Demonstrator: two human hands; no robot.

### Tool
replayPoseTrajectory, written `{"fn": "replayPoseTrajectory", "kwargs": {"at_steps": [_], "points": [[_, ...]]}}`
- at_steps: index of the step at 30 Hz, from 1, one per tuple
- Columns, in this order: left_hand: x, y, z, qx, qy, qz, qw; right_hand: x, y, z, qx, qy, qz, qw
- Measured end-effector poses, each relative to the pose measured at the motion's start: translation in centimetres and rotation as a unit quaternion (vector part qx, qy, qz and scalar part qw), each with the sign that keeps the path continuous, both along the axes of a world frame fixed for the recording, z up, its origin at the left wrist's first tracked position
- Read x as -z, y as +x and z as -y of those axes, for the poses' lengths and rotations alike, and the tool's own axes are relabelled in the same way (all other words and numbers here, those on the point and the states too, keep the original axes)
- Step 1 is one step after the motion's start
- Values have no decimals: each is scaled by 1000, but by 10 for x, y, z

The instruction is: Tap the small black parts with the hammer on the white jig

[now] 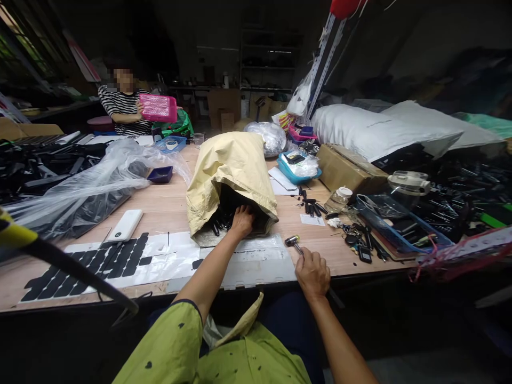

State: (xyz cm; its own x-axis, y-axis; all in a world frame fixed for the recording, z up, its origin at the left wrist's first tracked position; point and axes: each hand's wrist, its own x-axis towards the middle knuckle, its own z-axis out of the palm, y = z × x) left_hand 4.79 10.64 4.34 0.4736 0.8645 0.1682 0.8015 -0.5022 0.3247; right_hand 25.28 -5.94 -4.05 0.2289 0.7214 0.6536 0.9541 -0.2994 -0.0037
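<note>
A cream fabric sack [230, 154] lies on the table in front of me with its mouth facing me. My left hand [243, 220] reaches into that mouth, among black slender pieces [221, 220]. Its fingertips are lost in the dark, so I cannot see whether they grip anything. To the right of the sack, at the table's front edge, my right hand [313, 273] is closed around the handle of a small hammer [293, 240]. The hammer's head, with a yellowish face, points up and left. A grey board [260, 266] lies flat below the sack.
Black flat stickers [120, 258] on a white sheet and a white box-shaped device [125, 225] lie to the left. On the right are a lidded jar [338, 199], a blue tray [404, 221], keys and a cardboard box [348, 168]. Across the table, a person [126, 109] holds a pink basket [159, 108].
</note>
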Motion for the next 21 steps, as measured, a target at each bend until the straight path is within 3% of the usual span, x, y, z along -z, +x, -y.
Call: {"fn": "replayPoseTrajectory", "kwargs": {"at_steps": [3, 6, 13, 16, 21], "points": [[1, -8, 9, 1, 24, 29, 999, 0, -1, 0, 2, -5, -1, 1000], [6, -19, 37, -13, 26, 63, 998, 0, -2, 0, 15, -12, -10, 1000], [41, -28, 110, -54, -74, 130, 987, 0, -2, -1, 22, -33, -36, 999], [49, -26, 119, -72, -75, 161, 982, -1, -2, -1, 15, -39, -51, 998], [48, -27, 114, -68, -87, 175, 978, -9, 3, -1, -12, -57, -120, 991]]}}
